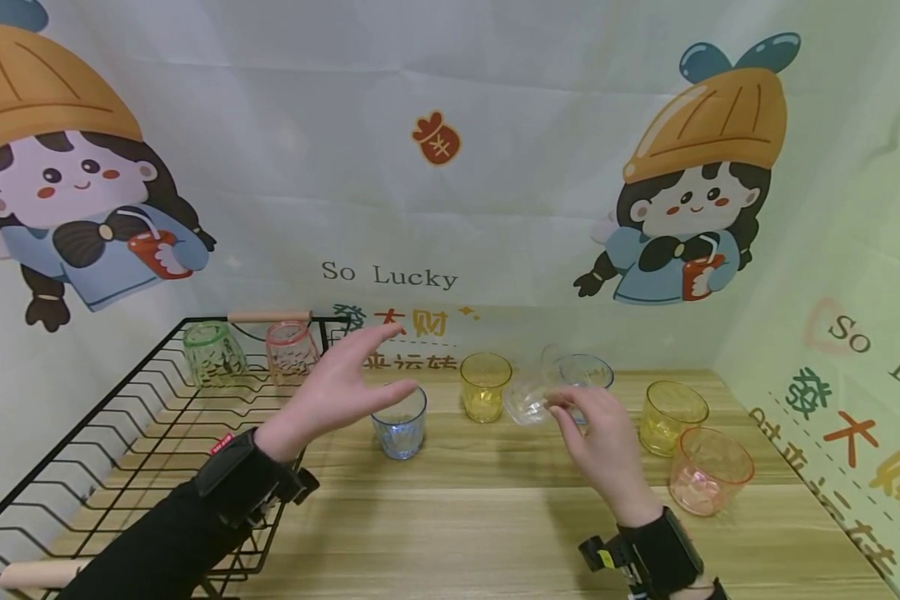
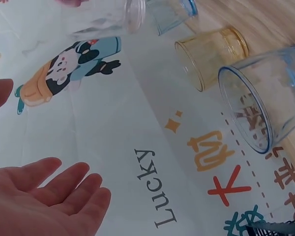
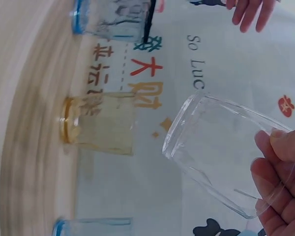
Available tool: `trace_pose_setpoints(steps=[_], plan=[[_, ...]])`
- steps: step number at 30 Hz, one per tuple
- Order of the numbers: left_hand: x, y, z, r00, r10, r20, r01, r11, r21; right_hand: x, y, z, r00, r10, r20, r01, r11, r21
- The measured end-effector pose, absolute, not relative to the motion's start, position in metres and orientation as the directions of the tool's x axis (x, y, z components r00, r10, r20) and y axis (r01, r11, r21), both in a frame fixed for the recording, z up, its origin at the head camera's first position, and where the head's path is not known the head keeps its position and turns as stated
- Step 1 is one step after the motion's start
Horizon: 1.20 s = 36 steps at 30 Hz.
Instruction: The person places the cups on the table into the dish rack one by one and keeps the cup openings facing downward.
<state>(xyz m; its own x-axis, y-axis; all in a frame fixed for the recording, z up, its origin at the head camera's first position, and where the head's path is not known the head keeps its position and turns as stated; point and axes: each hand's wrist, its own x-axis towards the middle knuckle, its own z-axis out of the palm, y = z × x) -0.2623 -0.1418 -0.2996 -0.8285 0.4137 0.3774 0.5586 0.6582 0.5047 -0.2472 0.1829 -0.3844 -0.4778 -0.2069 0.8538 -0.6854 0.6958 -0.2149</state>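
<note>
In the head view, a person's left hand [image 1: 337,383] is hovering with fingers stretched out and thumb spread wide, holding nothing, while the right hand [image 1: 600,442] is pinching the rim of a clear tumbler [image 1: 525,404] off its fingertips' left side. A blue tumbler [image 1: 401,437] is standing just below the left hand, and an amber tumbler [image 1: 483,392] is standing between the hands. Behind the right hand, a blue-rimmed tumbler [image 1: 585,371] is standing partly hidden; to that hand's right, a yellow tumbler [image 1: 667,421] and a pink-rimmed tumbler [image 1: 708,479] are standing on the wooden tabletop [image 1: 420,533]. Left of the left hand, a black wire rack [image 1: 120,383] is holding a green tumbler [image 1: 215,358] and a pink tumbler [image 1: 292,354]. In the left wrist view, the left palm is facing up with its fingers extended, apart from every glass. In the right wrist view, thumb and fingers are gripping the clear tumbler at its mouth, its base tilting away, raised off the tabletop. The step in hand seems to be carrying this tumbler; the next move likely calls for keeping that rim grip steady and clearing the neighbouring glasses.
</note>
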Motion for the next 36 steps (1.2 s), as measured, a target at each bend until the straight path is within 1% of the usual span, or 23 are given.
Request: trace_pose_setpoints(steps=[8,13,16,17,22,23,24,28,30,32,36], plan=[[-0.254,-0.136,-0.299,-0.83,0.411,0.378,0.558,0.604,0.569,-0.243,0.176,-0.373,-0.445,-0.159,0.881,-0.728,0.637,-0.252],[-0.251,-0.132,-0.299,-0.821,0.417,0.389,0.571,0.597,0.564,-0.244,0.172,-0.369,-0.414,-0.131,0.901,-0.759,0.595,-0.262],[-0.249,-0.129,-0.299,-0.811,0.418,0.409,0.585,0.595,0.551,-0.248,0.172,-0.374,-0.373,-0.117,0.921,-0.794,0.554,-0.251],[-0.249,-0.129,-0.299,-0.808,0.417,0.417,0.589,0.593,0.549,-0.254,0.173,-0.38,-0.344,-0.109,0.933,-0.809,0.539,-0.235],[-0.248,-0.126,-0.297,-0.787,0.413,0.458,0.616,0.564,0.55,-0.256,0.17,-0.38,-0.323,-0.088,0.942,-0.835,0.495,-0.24],[-0.248,-0.125,-0.297,-0.786,0.41,0.462,0.617,0.558,0.555,-0.257,0.169,-0.38,-0.305,-0.081,0.949,-0.841,0.491,-0.228],[-0.247,-0.125,-0.296,-0.785,0.41,0.465,0.619,0.551,0.559,-0.251,0.166,-0.373,-0.322,-0.08,0.943,-0.838,0.489,-0.244],[-0.247,-0.123,-0.295,-0.784,0.409,0.467,0.62,0.533,0.576,-0.243,0.16,-0.362,-0.316,-0.066,0.946,-0.84,0.483,-0.247],[-0.247,-0.122,-0.294,-0.783,0.413,0.465,0.622,0.526,0.581,-0.236,0.157,-0.354,-0.336,-0.069,0.939,-0.845,0.462,-0.269],[-0.247,-0.121,-0.294,-0.784,0.418,0.459,0.621,0.52,0.586,-0.257,0.165,-0.378,-0.343,-0.055,0.938,-0.85,0.444,-0.285],[-0.246,-0.12,-0.294,-0.784,0.422,0.455,0.62,0.505,0.6,-0.318,0.188,-0.442,-0.326,-0.05,0.944,-0.861,0.427,-0.275]])
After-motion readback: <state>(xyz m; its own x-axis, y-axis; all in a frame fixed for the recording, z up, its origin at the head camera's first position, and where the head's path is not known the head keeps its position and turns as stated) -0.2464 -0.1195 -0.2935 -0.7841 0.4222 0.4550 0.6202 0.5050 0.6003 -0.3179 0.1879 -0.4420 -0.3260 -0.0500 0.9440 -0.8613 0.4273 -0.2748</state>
